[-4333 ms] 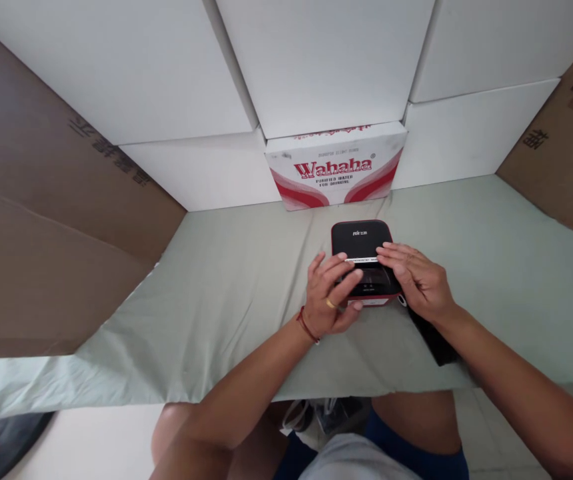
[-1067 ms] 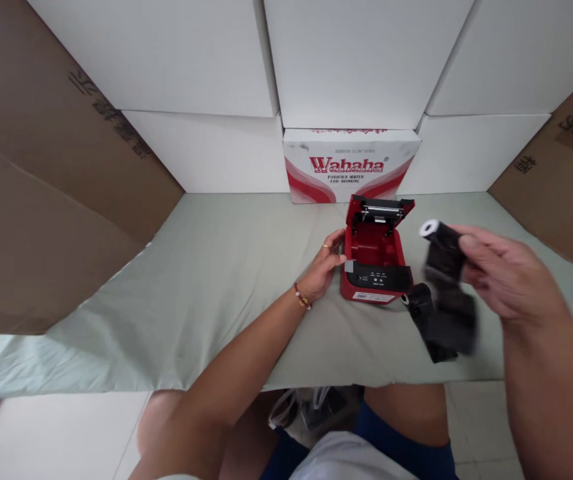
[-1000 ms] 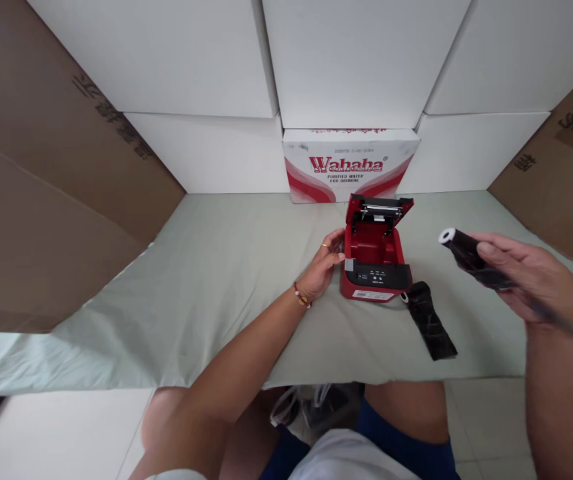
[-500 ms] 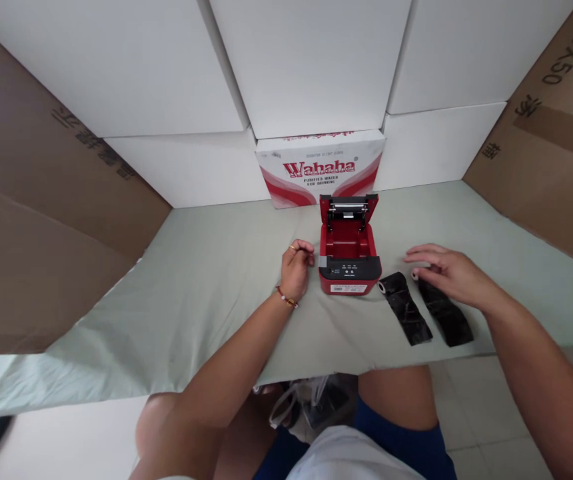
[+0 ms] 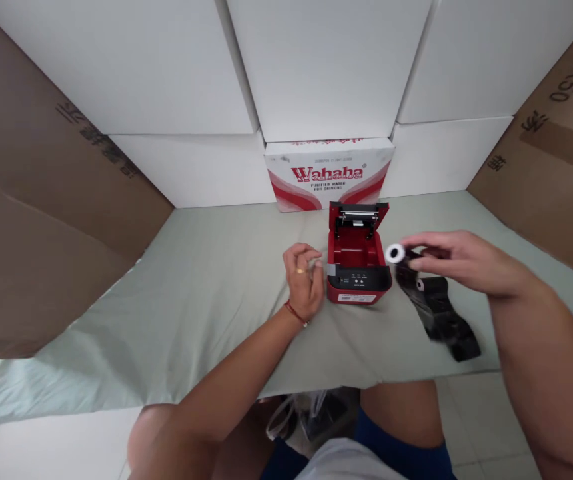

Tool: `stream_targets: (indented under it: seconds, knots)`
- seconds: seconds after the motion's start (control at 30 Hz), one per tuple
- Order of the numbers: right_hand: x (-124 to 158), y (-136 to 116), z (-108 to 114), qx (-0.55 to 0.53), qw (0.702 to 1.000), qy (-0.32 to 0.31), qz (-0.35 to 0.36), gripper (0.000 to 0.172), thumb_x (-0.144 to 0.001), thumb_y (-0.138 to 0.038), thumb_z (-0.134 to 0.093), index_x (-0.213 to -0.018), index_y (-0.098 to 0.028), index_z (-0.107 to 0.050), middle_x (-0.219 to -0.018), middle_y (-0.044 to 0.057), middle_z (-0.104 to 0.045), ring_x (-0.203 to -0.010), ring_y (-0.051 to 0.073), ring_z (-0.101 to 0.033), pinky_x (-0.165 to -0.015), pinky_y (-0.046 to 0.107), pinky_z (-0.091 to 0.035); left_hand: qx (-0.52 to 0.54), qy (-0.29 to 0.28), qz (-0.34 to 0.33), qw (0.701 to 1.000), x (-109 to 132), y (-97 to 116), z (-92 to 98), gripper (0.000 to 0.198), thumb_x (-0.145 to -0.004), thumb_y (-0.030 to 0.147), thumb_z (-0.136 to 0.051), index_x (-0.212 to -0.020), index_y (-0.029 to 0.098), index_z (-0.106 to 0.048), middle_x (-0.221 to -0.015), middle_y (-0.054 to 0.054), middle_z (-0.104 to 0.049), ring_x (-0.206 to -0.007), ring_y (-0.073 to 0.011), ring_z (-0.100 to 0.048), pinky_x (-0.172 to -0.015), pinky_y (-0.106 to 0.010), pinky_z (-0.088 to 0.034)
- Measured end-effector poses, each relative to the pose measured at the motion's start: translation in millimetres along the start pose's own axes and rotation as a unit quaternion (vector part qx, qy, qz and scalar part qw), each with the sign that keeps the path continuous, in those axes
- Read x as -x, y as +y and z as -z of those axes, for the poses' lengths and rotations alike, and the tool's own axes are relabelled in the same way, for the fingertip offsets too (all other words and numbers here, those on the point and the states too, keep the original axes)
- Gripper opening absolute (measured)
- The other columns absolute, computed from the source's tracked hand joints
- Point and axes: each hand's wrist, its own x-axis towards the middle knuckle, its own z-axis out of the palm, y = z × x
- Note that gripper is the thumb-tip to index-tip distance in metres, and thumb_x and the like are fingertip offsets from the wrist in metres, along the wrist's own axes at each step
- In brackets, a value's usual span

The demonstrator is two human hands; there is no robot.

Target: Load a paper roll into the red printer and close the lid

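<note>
A small red and black label printer [image 5: 358,288] stands on the cloth with its lid [image 5: 359,217] raised and its red inner bay [image 5: 355,248] showing no roll. Just left of it rests my left hand [image 5: 305,279], fingers loosely bent and holding nothing; whether it touches the casing I cannot tell. To the printer's right, my right hand [image 5: 431,259] grips a black roll with a white core [image 5: 401,261] between thumb and fingers, lifted off the table, its loose black strip hanging down. Another black roll [image 5: 439,288] lies beneath, partly covered by that strip.
A pale green cloth [image 5: 216,300] covers the table. Behind the printer leans a white and red Wahaha carton [image 5: 329,177] against white boxes [image 5: 326,67]. Brown cardboard boxes flank the left [image 5: 41,233] and right [image 5: 556,180]. The table's front edge is close to my legs.
My right hand has taken hold of a black roll and raised it left towards the printer. My left hand has turned slightly, with its fingers looser. The view has shifted a little.
</note>
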Motion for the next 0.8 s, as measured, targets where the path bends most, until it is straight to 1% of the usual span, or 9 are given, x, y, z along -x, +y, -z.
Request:
stream_targets:
  seconds: [0.07, 0.13, 0.2, 0.27, 0.33, 0.43, 0.6, 0.73, 0.8]
  knots:
    - [-26.7, -19.8, -23.8, 0.025, 0.999, -0.027, 0.004, 0.047, -0.095, -0.051, -0.067, -0.132, -0.025, -0.078, -0.069, -0.003, -0.07, -0.058, 0.017, -0.059, -0.055, 0.029, -0.047, -0.024, -0.022, -0.114, 0.993, 6.3, 7.5, 3.1, 0.026, -0.106, 0.039, -0.051, -0.123, 0.026, -0.066, -0.119, -0.011, -0.064, -0.125, -0.0294, -0.061, -0.112, -0.053, -0.05]
    - [-49.3, -34.2, -50.1, 0.097, 0.995, -0.014, 0.019, 0.041, -0.097, -0.036, -0.064, -0.134, -0.024, -0.077, -0.101, 0.004, -0.083, -0.083, 0.021, -0.073, -0.077, 0.031, -0.056, -0.034, -0.054, -0.205, 0.977, 12.6, 13.3, 5.1, 0.034, -0.104, 0.038, -0.052, -0.135, 0.03, -0.064, -0.122, -0.01, -0.067, -0.13, -0.031, -0.062, -0.114, -0.054, -0.048]
    - [-64.3, -43.5, -70.0, 0.207, 0.978, -0.015, 0.005, 0.04, -0.099, -0.029, -0.062, -0.137, -0.024, -0.075, -0.13, 0.008, -0.081, -0.111, 0.025, -0.075, -0.096, 0.034, -0.056, -0.015, -0.099, -0.255, 0.962, 18.1, 16.8, 4.9, 0.043, -0.102, 0.037, -0.056, -0.144, 0.033, -0.062, -0.124, -0.009, -0.072, -0.13, -0.0313, -0.065, -0.113, -0.052, -0.046]
    - [-73.2, -49.1, -80.9, 0.302, 0.952, -0.034, -0.029, 0.042, -0.102, -0.028, -0.058, -0.141, -0.024, -0.072, -0.139, 0.011, -0.078, -0.121, 0.029, -0.074, -0.099, 0.036, -0.055, 0.025, -0.158, -0.258, 0.953, 23.0, 18.2, 2.6, 0.048, -0.1, 0.036, -0.061, -0.148, 0.034, -0.062, -0.124, -0.009, -0.076, -0.125, -0.0314, -0.068, -0.109, -0.05, -0.044]
    - [-79.3, -52.6, -85.8, 0.348, 0.935, -0.042, -0.05, 0.042, -0.102, -0.027, -0.056, -0.141, -0.024, -0.072, -0.138, 0.013, -0.078, -0.119, 0.032, -0.075, -0.094, 0.038, -0.055, 0.044, -0.206, -0.243, 0.947, 27.4, 18.6, -0.4, 0.05, -0.1, 0.035, -0.064, -0.15, 0.033, -0.063, -0.125, -0.01, -0.079, -0.121, -0.0315, -0.07, -0.103, -0.048, -0.043]
    - [-88.6, -55.0, -90.5, 0.358, 0.931, -0.041, -0.058, 0.043, -0.099, -0.022, -0.056, -0.137, -0.025, -0.074, -0.128, 0.015, -0.081, -0.113, 0.034, -0.077, -0.088, 0.04, -0.056, 0.014, -0.227, -0.25, 0.941, 31.6, 19.6, -3.0, 0.049, -0.099, 0.032, -0.066, -0.148, 0.032, -0.064, -0.126, -0.009, -0.081, -0.118, -0.0309, -0.072, -0.097, -0.046, -0.043]
    - [-100.7, -54.9, -98.4, 0.36, 0.93, -0.03, -0.068, 0.036, -0.098, -0.021, -0.058, -0.127, -0.022, -0.079, -0.12, 0.017, -0.083, -0.111, 0.035, -0.078, -0.086, 0.041, -0.056, 0.016, -0.276, -0.208, 0.938, 28.9, 24.1, -2.7, 0.045, -0.101, 0.029, -0.063, -0.145, 0.034, -0.067, -0.132, -0.007, -0.08, -0.125, -0.0303, -0.071, -0.106, -0.05, -0.042]
    - [-84.9, -51.3, -91.3, 0.302, 0.953, -0.022, -0.027, 0.03, -0.103, -0.031, -0.059, -0.123, -0.025, -0.081, -0.121, 0.009, -0.084, -0.11, 0.027, -0.078, -0.09, 0.036, -0.056, 0.004, -0.269, -0.231, 0.935, 24.3, 27.2, -4.1, 0.047, -0.102, 0.026, -0.059, -0.149, 0.029, -0.063, -0.132, -0.01, -0.08, -0.129, -0.0301, -0.07, -0.113, -0.051, -0.042]
    - [-70.0, -43.7, -82.3, 0.178, 0.983, 0.04, 0.007, 0.027, -0.104, -0.039, -0.06, -0.11, -0.026, -0.083, -0.108, 0.004, -0.086, -0.097, 0.022, -0.078, -0.085, 0.031, -0.057, -0.04, -0.237, -0.271, 0.932, 23.5, 28.8, -5.1, 0.045, -0.102, 0.026, -0.058, -0.147, 0.025, -0.063, -0.126, -0.011, -0.081, -0.125, -0.0285, -0.072, -0.111, -0.048, -0.044]
